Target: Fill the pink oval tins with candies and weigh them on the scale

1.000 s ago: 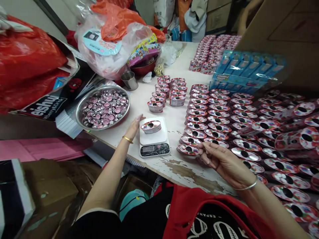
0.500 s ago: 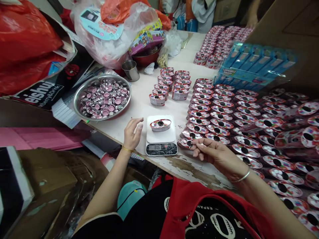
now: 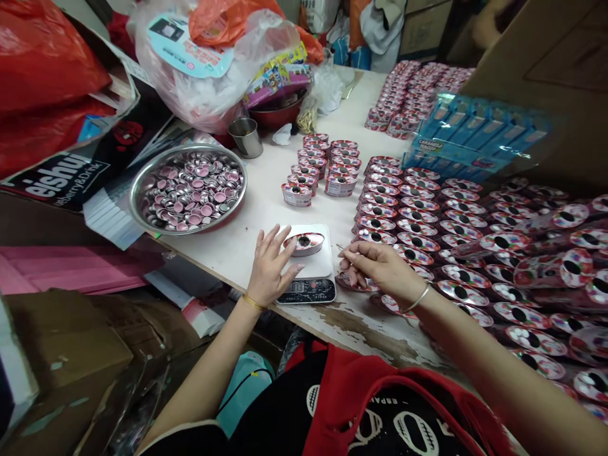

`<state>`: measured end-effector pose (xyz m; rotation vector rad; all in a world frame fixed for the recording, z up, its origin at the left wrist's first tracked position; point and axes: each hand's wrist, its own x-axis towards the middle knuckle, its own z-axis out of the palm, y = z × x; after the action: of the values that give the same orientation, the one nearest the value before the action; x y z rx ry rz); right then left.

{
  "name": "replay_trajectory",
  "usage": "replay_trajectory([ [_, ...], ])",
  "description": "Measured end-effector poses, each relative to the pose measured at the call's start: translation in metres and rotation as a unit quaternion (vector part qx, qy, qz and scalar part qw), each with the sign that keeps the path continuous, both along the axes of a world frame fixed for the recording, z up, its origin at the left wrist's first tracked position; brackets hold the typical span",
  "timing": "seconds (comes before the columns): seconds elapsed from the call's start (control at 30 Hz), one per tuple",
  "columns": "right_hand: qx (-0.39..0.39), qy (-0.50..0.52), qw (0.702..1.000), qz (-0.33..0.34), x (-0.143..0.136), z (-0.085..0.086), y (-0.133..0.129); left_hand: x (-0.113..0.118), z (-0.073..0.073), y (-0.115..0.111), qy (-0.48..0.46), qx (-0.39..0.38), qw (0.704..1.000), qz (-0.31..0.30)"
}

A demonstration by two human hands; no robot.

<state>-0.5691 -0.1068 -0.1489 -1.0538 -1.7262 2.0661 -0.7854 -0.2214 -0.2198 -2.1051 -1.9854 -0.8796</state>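
A small oval carton (image 3: 304,245) with a dark round hole in its printed top stands on a white kitchen scale (image 3: 321,263) with a dark display panel. My left hand (image 3: 272,266) reaches over the scale's left side, fingers spread, its fingertips at the carton's left end; whether they touch it is unclear. My right hand (image 3: 375,266) is closed in a pinch just right of the scale, above a carton it partly covers. Whatever lies between its fingertips is too small to make out. Rows of similar oval cartons (image 3: 416,227) stand beside it, some with white pieces on top.
A steel bowl (image 3: 135,212) of small pink and silver caps stands at left. Several finished-looking cartons (image 3: 341,185) stand behind the scale. Blue packaged boxes (image 3: 475,136) lean at back right. A metal cup (image 3: 246,137) and plastic bags (image 3: 190,82) fill the back left.
My left hand has moved right, from beside the scale to the carton on it, its fingers spreading. My right hand has moved left toward the scale, still pinched.
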Motion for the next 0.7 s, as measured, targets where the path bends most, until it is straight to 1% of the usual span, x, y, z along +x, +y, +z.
replay_trajectory([
  [0.07,0.042,-0.008,0.999,0.021,-0.01,0.001,0.003,0.004,0.001,0.005,0.005,-0.008,1.0,-0.013],
  [0.1,0.076,-0.014,0.997,0.031,-0.016,0.001,0.005,0.006,0.001,0.007,0.005,-0.013,1.0,-0.016],
  [0.17,0.173,-0.041,0.982,0.056,-0.033,0.004,0.009,0.007,0.003,0.011,-0.004,-0.015,1.0,-0.006],
  [0.2,0.234,-0.061,0.968,0.071,-0.043,0.005,0.011,0.007,0.004,0.012,-0.015,-0.01,1.0,0.005],
  [0.27,0.349,-0.106,0.924,0.114,-0.063,0.008,0.015,0.004,0.004,0.01,-0.045,0.011,0.999,0.029],
  [0.3,0.395,-0.129,0.899,0.138,-0.073,0.009,0.017,0.002,0.004,0.009,-0.059,0.022,0.997,0.039],
  [0.37,0.456,-0.171,0.854,0.184,-0.089,0.009,0.02,-0.001,0.002,0.004,-0.082,0.041,0.994,0.052],
  [0.47,0.489,-0.227,0.807,0.241,-0.105,0.007,0.021,-0.003,-0.002,-0.003,-0.101,0.052,0.992,0.056],
  [0.53,0.498,-0.244,0.791,0.259,-0.109,0.006,0.02,-0.003,-0.004,-0.007,-0.107,0.045,0.991,0.063],
  [0.63,0.505,-0.239,0.788,0.259,-0.11,0.006,0.016,-0.003,-0.006,-0.015,-0.11,0.037,0.99,0.081],
  [0.7,0.504,-0.218,0.8,0.239,-0.104,0.008,0.016,-0.006,-0.006,-0.023,-0.111,0.044,0.99,0.08],
])
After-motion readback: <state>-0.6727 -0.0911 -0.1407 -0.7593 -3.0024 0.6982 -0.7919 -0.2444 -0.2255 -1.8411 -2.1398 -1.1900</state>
